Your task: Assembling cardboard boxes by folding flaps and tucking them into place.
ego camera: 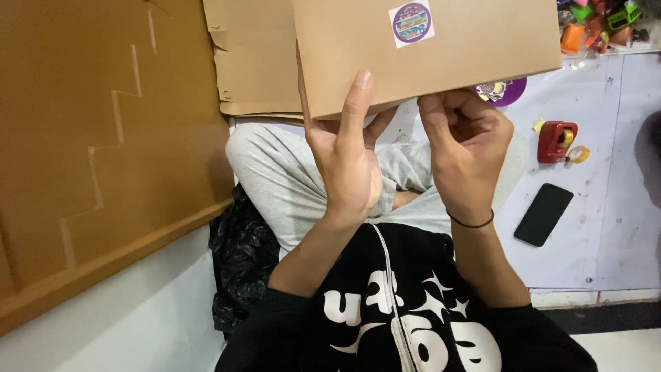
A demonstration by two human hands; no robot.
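Head view, looking down over the lap. A flat brown cardboard box [427, 48] was held raised in front of the chest, above the grey-trousered knees, with its lower edge resting in both hands. The left hand [348, 162] lay open and flat, fingers [356, 103] extended up the near face and palm under the edge, so that its grip was a supporting one rather than a clenched one. The right hand [465, 148] was curled, its fingers folded against the box's lower edge; whether they pinched a flap or merely propped the edge could not be told. A round purple sticker [412, 22] sat on the upper face.

Judged from the relaxed, open-handed hold, the box was probably light. Its walls looked stiff and matt, unlikely to slip, though thin board may dent under pressure; edges and corners offered the soundest hold. On the white floor to the right lay a black phone [544, 213] and a red tape dispenser [556, 141].
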